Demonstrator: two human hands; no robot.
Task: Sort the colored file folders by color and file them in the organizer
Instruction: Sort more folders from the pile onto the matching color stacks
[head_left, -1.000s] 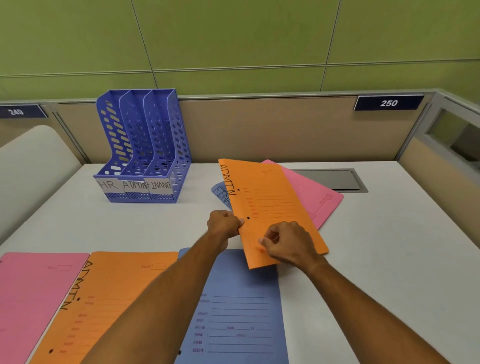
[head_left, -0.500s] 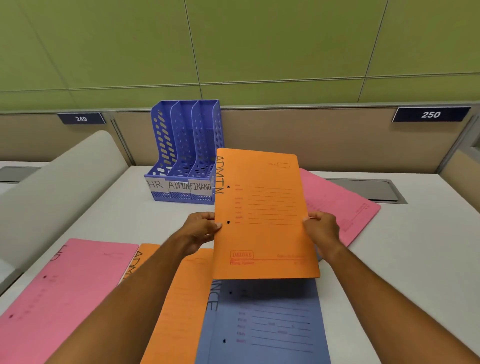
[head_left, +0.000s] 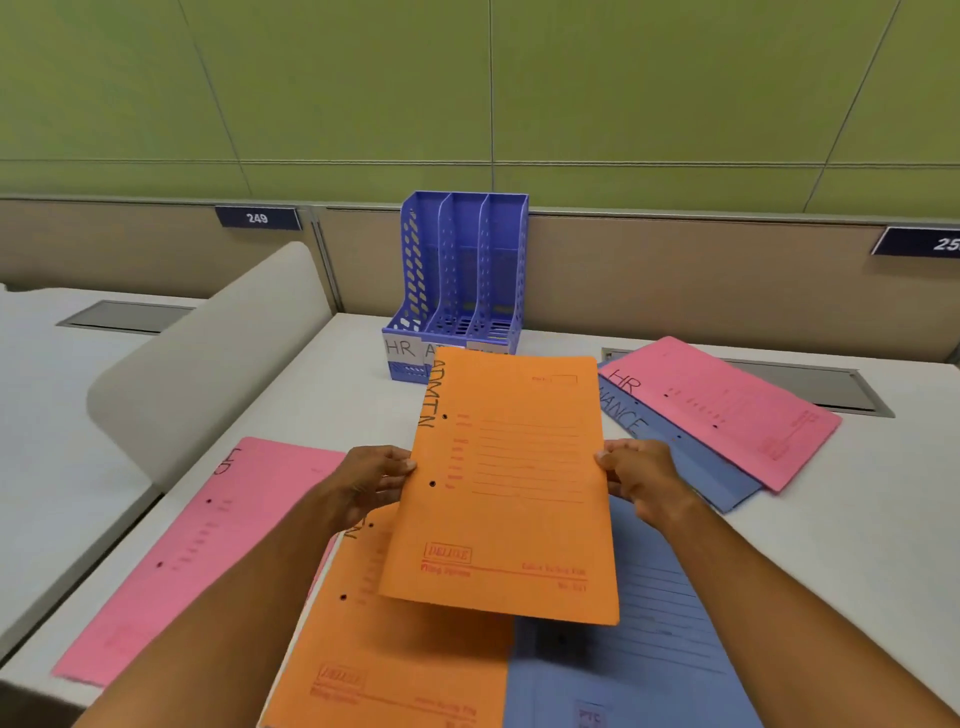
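At the centre of the frame an orange card file folder marked ADMIN (head_left: 506, 483) is held up off the white desk (head_left: 857, 519), its face toward the camera. The left hand (head_left: 371, 483) pinches its left edge and the right hand (head_left: 636, 475) pinches its right edge, fingers curled round the card on both sides. Behind its top edge, at upper centre, stands the blue perforated plastic three-slot organizer (head_left: 460, 280); its left slot is labelled HR and its other labels are partly hidden. Flat on the desk at lower centre lies a second orange folder (head_left: 395, 654), with a blue folder (head_left: 639, 654) just right of it and a pink folder marked HR (head_left: 208, 551) at lower left. At centre right another pink HR folder (head_left: 727, 405) lies on top of a blue folder with lettering ending in ANCE (head_left: 691, 467).
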